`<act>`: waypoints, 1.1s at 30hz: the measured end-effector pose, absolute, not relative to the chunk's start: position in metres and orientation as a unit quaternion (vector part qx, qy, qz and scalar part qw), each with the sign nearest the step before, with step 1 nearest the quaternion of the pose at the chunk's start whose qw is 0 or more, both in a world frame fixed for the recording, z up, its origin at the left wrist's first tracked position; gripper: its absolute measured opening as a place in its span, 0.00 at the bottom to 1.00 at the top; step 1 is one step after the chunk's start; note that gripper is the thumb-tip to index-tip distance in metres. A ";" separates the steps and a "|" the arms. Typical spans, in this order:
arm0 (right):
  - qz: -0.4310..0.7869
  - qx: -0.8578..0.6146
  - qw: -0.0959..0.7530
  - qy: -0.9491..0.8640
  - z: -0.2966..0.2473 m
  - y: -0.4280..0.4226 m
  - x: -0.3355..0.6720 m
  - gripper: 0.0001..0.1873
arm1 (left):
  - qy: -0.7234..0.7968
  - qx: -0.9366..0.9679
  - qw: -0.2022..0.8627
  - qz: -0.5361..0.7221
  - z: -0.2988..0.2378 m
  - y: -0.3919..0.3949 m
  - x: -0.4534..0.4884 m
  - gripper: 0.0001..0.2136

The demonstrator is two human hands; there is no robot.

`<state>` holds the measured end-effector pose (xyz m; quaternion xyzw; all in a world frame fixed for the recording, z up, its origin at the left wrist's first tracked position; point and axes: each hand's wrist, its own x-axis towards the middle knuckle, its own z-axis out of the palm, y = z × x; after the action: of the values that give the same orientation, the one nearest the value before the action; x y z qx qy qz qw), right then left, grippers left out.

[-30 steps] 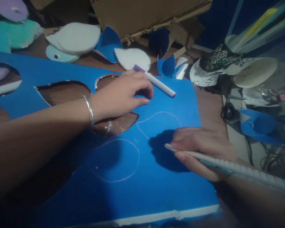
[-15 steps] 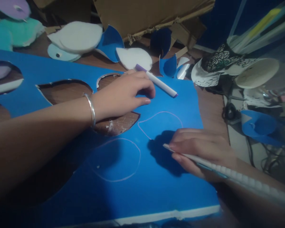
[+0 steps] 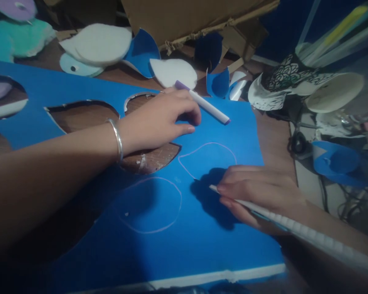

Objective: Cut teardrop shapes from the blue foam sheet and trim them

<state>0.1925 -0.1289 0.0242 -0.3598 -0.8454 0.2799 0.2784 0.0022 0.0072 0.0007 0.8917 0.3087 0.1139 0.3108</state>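
A blue foam board [image 3: 88, 265] with white cut edges lies across the table. Palm down, my left hand [image 3: 162, 118] rests on it over a leaf-shaped cutout [image 3: 153, 160], thumb and fingers apart, holding nothing. A white marker with purple ends [image 3: 210, 107] lies against its fingertips. Between thumb and fingers, my right hand [image 3: 257, 192] pinches a slim white pen-like tool [image 3: 257, 208] with a ribbed tail; its exact kind is unclear. The tool's tip is by a pale drawn leaf outline [image 3: 214, 143], part of which the hand hides. A rounded outline [image 3: 181, 200] is drawn nearer me.
White leaf-shaped foam pieces [image 3: 101, 43] and curled blue scraps [image 3: 144, 53] line the far edge. Cardboard [image 3: 199, 18] stands behind. At right are a patterned holder [image 3: 285, 75] with pens, a paper cup [image 3: 335, 92], a blue curl [image 3: 334, 157] and cables [image 3: 323, 196].
The view has shifted very slightly. Both hands hold nearly the same places, with the tool still in my right hand.
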 end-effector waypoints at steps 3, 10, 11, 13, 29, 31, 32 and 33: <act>0.277 -0.356 0.270 -0.851 0.026 -0.128 0.192 0.05 | 0.307 0.892 0.311 0.115 0.001 0.007 0.002 0.07; 0.273 -0.359 0.256 -0.855 0.030 -0.127 0.193 0.05 | 0.305 0.894 0.308 0.115 0.001 0.008 0.001 0.07; 0.275 -0.361 0.254 -0.854 0.031 -0.127 0.193 0.05 | 0.306 0.894 0.308 0.114 0.000 0.008 0.001 0.07; 0.275 -0.363 0.252 -0.854 0.032 -0.127 0.193 0.05 | 0.308 0.893 0.308 0.113 0.000 0.008 0.002 0.07; 0.278 -0.362 0.281 -0.845 0.024 -0.128 0.192 0.06 | 0.311 0.891 0.312 0.110 0.001 0.007 0.002 0.08; 0.262 -0.364 0.276 -0.850 0.025 -0.128 0.191 0.06 | 0.315 0.889 0.316 0.107 0.001 0.007 0.002 0.08; 0.257 -0.367 0.271 -0.852 0.025 -0.128 0.191 0.05 | 0.316 0.888 0.317 0.107 0.002 0.007 0.002 0.08; 0.255 -0.370 0.263 -0.854 0.026 -0.127 0.191 0.05 | 0.317 0.887 0.318 0.107 0.002 0.007 0.002 0.08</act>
<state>0.1911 -0.1272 0.0261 -0.3700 -0.8538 0.2551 0.2629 0.0017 0.0066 0.0015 0.8871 0.3171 0.1075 0.3178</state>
